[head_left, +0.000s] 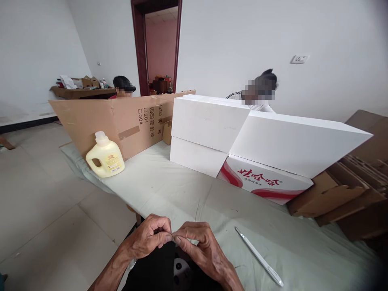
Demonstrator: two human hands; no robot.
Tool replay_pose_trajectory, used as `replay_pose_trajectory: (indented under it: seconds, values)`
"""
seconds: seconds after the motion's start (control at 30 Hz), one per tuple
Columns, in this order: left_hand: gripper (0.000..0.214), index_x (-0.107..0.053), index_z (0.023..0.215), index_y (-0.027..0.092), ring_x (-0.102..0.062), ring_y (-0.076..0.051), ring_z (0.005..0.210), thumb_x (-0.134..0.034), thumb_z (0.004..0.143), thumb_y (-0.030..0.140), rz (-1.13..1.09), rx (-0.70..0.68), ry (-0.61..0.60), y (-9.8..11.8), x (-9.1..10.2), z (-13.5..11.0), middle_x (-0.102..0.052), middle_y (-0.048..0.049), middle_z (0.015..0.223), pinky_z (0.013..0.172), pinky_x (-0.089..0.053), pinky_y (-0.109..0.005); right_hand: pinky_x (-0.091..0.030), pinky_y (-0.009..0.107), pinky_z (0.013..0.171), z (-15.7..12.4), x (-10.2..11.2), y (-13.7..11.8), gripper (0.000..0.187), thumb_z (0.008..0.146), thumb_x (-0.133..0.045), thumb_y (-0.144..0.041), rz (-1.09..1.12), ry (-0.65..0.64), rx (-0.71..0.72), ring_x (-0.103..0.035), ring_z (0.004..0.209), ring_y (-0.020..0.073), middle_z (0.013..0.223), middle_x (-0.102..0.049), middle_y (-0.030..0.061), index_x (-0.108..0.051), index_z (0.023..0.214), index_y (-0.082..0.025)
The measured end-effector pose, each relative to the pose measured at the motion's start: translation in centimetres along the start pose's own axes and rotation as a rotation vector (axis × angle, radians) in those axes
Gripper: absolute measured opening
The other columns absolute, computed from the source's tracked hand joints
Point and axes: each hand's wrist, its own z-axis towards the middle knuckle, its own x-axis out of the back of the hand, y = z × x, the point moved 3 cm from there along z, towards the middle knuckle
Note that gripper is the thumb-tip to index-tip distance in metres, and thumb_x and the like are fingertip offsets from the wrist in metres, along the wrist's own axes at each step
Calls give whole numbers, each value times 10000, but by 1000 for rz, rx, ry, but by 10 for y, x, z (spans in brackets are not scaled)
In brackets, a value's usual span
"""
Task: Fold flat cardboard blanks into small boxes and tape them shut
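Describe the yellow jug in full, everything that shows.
The jug is pale yellow, apparently plastic, with a whitish cap on top and a looped handle on its left side in the picture. Its front label bears red print, small text and a barcode. It stands upright on the pale green cloth, in front of the brown cardboard; whether they touch is unclear.

Leaving bare worktop (182,192) open at twelve o'clock; blocking with yellow jug (113,155) at eleven, white boxes (206,125) at one, cardboard (324,194) between two and three.
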Motion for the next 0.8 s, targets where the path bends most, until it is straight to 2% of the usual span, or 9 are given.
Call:
replay_pose_trajectory:
  seconds: [0.07, 0.13, 0.2, 0.3, 0.37, 0.43, 0.53, 0.63, 0.8]
  values:
    - [387, -601, 707, 213, -489, -135, 565, -676, 988, 470, -43, -3, 9, 4, 11, -5, -569, 21, 605, 614, -379, -287, -499, 310, 636, -2, 25, 4, 407, 1041, -734, -469, 113, 196, 35, -653, 607, 174, 665, -744, 33, -824, 721, -234]
    - [368, -612, 709, 215, -502, -139, 582, -670, 1004, 427, -16, -8, 76, 9, 19, -10, -576, 13, 639, 602, -387, -286, -507, 306, 605, -4, 49, 16, 525, 1000, -772, -538, 292, 533, 41, -612, 565, 164, 584, -683, 24, -703, 579, -232]
    - [313, -656, 733, 211, -562, -148, 637, -680, 1018, 339, 109, -48, 120, 15, 15, -10, -625, -2, 698, 636, -433, -288, -583, 335, 708, -2, 50, 30, 486, 922, -835, -628, 420, 728, -21, -708, 718, 201, 747, -774, 60, -743, 660, -229]
    - [225, -741, 826, 207, -681, -196, 815, -655, 1034, 188, 392, -238, 40, 25, -21, 2, -732, -57, 841, 770, -531, -316, -615, 474, 1003, 10, 5, 47, 585, 841, -850, -769, 566, 614, -216, -772, 1135, 321, 1181, -835, 155, -852, 1042, -220]
    - [267, -767, 913, 196, -704, -232, 892, -553, 1048, 113, 567, -409, 27, 26, -49, 12, -763, -104, 927, 818, -564, -352, -581, 521, 1094, 16, -31, 54, 660, 884, -788, -803, 702, 505, -314, -765, 1200, 335, 1250, -824, 165, -835, 1175, -213]
    - [334, -767, 970, 185, -694, -242, 869, -463, 1053, 73, 707, -522, 114, 22, -70, 19, -745, -113, 920, 800, -582, -371, -577, 511, 1107, 21, -49, 57, 652, 890, -786, -794, 863, 490, -377, -782, 1155, 316, 1216, -832, 145, -829, 1179, -211]
    - [362, -753, 1177, 155, -720, -253, 942, -415, 1078, 72, 796, -578, 267, 12, -89, 20, -746, -124, 1000, 853, -622, -388, -612, 436, 1018, 30, -36, 60, 625, 759, -910, -770, 1059, 586, -396, -795, 1022, 269, 1081, -845, 96, -838, 1050, -222]
    - [496, -510, 1610, 95, -653, -340, 1392, -419, 1131, 188, 787, -515, 281, 7, -102, 19, -684, -242, 1467, 1127, -575, -492, -615, 414, 987, 41, -10, 56, 651, 642, -978, -765, 1107, 646, -339, -785, 999, 259, 1044, -843, 77, -845, 999, -237]
    - [843, -82, 1808, 165, -246, -382, 1728, -355, 1147, 611, 556, -342, 171, 3, -110, 32, -305, -239, 1830, 1374, -289, -589, -545, 518, 1133, 47, -5, 47, 689, 826, -818, -817, 961, 732, -154, -724, 1292, 324, 1317, -806, 97, -806, 1279, -298]
